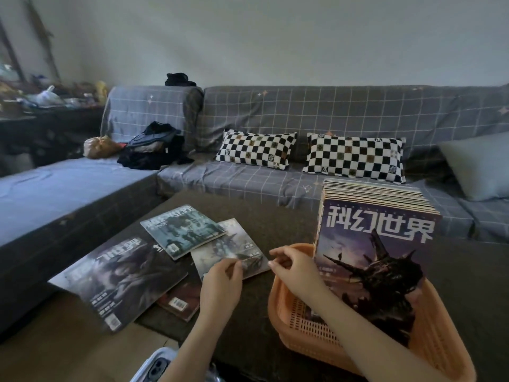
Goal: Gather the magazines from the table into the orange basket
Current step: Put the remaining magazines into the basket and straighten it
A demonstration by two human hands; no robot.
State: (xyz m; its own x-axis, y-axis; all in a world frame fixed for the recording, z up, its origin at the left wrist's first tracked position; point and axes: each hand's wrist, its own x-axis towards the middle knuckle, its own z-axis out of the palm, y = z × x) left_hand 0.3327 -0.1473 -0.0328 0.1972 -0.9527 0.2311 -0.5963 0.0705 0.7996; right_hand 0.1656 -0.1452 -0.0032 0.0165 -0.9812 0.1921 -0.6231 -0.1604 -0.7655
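Note:
Several magazines lie on the dark-clothed table [275, 216]: a large dark one [124, 277] at the left, a teal one [181, 230] behind it, a grey one [234, 244] in the middle and a reddish-brown one [180, 300] partly under the others. My left hand [221, 282] pinches the near edge of the grey magazine. The orange basket [278, 307] stands at the right and holds a thick stack of magazines [371, 257] standing on edge, its purple cover facing me. My right hand [296, 270] hovers over the basket's left rim with its fingers loosely curled, holding nothing.
A grey checked sofa [275, 183] wraps round the table's far and left sides. On it lie two black-and-white checkered pillows [256, 150], a grey cushion [479, 166] and a pile of clothes [154, 147]. A phone [157, 366] shows at the bottom edge.

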